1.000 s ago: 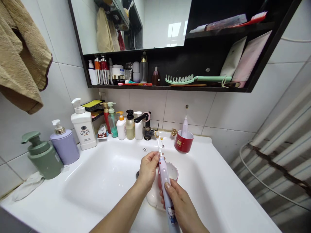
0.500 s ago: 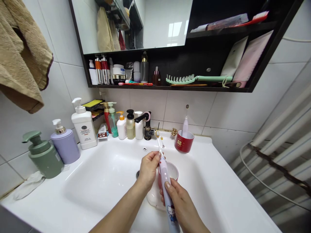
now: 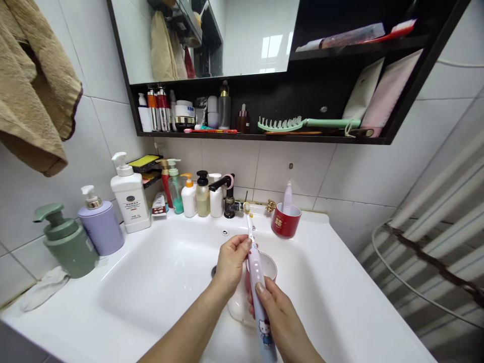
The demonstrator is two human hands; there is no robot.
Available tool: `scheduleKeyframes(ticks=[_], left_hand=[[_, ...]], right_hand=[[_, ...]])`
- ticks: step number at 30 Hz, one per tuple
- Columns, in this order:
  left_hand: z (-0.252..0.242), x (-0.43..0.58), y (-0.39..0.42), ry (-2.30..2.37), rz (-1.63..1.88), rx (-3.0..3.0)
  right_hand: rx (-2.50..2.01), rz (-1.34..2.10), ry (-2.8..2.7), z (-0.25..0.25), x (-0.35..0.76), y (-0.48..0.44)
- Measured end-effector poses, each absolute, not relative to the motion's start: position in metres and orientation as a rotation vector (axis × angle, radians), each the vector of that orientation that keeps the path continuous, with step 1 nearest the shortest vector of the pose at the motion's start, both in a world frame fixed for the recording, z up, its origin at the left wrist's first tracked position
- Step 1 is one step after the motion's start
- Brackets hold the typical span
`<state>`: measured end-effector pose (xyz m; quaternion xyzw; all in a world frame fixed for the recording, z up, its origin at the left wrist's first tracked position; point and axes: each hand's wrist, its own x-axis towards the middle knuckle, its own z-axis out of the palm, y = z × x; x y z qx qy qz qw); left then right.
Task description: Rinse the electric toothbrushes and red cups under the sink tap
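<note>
Over the white sink, both hands hold an electric toothbrush [image 3: 257, 272], pale lilac and blue with a cartoon cat on its handle. My left hand [image 3: 231, 262] pinches it at the neck, where the brush head joins the handle. Around the lower handle my right hand [image 3: 278, 312] is closed, the thumb lying on its front. The brush head points up and away toward the faucet. Behind the toothbrush a red cup with a white inside [image 3: 269, 262] stands in the sink [image 3: 159, 267], partly hidden by the hands. A whitish object [image 3: 238, 310] lies below the cup.
A black faucet [image 3: 229, 196] stands at the sink's back edge. Right of it, a red cup [image 3: 286, 224] holds another lilac toothbrush handle [image 3: 288, 196]. Pump bottles, including a purple one [image 3: 102, 227], line the back and left. A dark shelf [image 3: 264, 136] with toiletries hangs above.
Almost nothing differs. The toothbrush's brush head has turned slightly in the view, while both hands keep their hold in nearly the same place.
</note>
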<state>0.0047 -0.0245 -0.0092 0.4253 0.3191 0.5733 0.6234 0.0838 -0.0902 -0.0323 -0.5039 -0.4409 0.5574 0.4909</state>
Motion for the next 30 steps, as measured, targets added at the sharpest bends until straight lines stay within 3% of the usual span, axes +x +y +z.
scheduleKeyframes(ticks=[30], left_hand=[[-0.0096,0.0045,-0.0249,0.727,1.33,0.971]], right_hand=[[-1.241,1.39,-1.057,-0.0272,0.0852,-0.0908]])
